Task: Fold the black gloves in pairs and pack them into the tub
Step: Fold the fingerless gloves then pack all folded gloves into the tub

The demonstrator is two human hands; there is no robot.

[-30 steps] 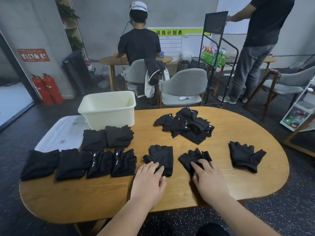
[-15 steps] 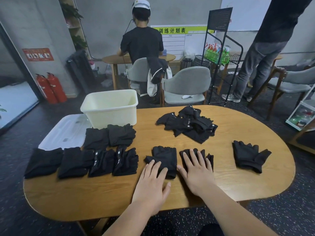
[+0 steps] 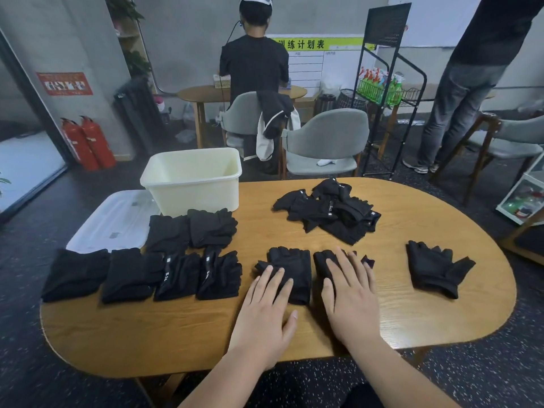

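My grip lies spread flat: right hand (image 3: 350,298) has slid onto one fingerless glove (image 3: 321,260), left hand (image 3: 265,316) onto the neighbouring glove (image 3: 294,260); pairing looks next.

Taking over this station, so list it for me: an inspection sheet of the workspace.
Surface: oval wooden table.
Job's things: cream tub, no gloves seen inside; six folded bundles at left; loose glove pile behind; flat glove at right.
Clutter: white lid beside the tub.
Grippers: left hand flat on the middle glove; right hand flat on the neighbour glove.
Cables: nothing seen on the table.
Surroundings: grey chairs, wire rack, fire extinguishers, two people.
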